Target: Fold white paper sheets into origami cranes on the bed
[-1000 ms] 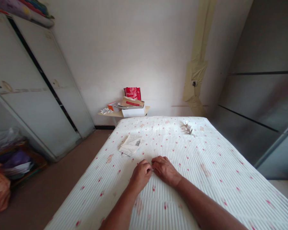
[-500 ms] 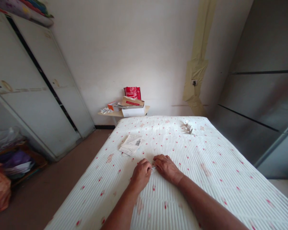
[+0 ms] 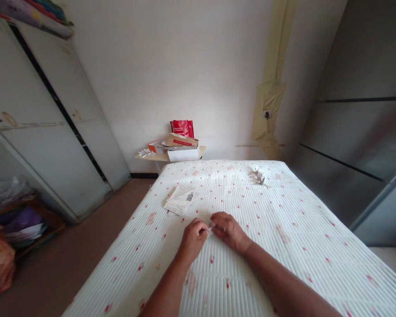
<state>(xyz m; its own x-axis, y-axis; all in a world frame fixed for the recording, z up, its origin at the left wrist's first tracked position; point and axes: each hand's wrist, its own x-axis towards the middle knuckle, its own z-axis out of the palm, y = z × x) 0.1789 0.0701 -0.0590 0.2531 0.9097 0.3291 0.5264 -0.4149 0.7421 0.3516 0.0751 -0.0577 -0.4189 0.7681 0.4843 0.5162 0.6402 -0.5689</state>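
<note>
My left hand (image 3: 193, 237) and my right hand (image 3: 227, 230) rest side by side on the white mattress (image 3: 284, 264) with red specks. Both are curled, and their fingertips meet over a small white scrap of paper (image 3: 209, 230) pinched between them. A stack of printed paper sheets (image 3: 180, 199) lies just beyond my left hand. Farther off, near the far right of the mattress, sits a small pile of folded paper pieces (image 3: 257, 176).
A low table (image 3: 170, 156) against the wall holds boxes, a red bag (image 3: 182, 127) and more folded paper pieces (image 3: 146, 152). Grey wardrobe doors (image 3: 46, 127) stand at left, with bags and a basket (image 3: 16, 220) on the floor. A grey panelled wall closes the right.
Both hands have shifted slightly away from me on the mattress, still working the small paper scrap between the fingertips. Nothing else moved.
</note>
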